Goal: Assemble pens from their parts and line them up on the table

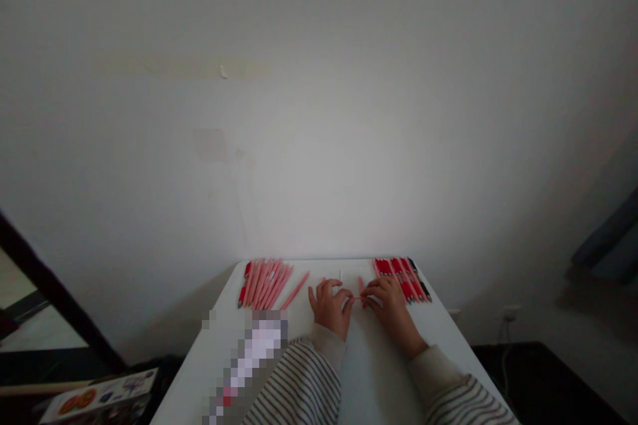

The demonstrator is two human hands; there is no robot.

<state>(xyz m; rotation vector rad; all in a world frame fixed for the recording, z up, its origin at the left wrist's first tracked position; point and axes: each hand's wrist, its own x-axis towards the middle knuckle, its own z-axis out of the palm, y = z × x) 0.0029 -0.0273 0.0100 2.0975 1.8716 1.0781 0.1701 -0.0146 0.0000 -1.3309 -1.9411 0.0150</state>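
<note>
In the head view, my left hand (331, 305) and my right hand (387, 302) meet over the middle of the white table. Between their fingertips runs a thin red pen refill (357, 298), pinched at either end. Just beyond the right fingers lies a short pink pen piece (361, 282). A single pink pen barrel (295, 290) rests at an angle to the left of my left hand. Beside it, a fanned pile of pink pen barrels (266, 284) covers the far left corner. Red and pink pens (399, 279) lie in a row past my right hand.
The white table (369, 372) stands against a plain wall (319, 146). A pixelated patch (264, 339) hides something on its left side. A printed box (100, 398) sits low at the left, and a wall socket (511, 312) with a cord is at the right.
</note>
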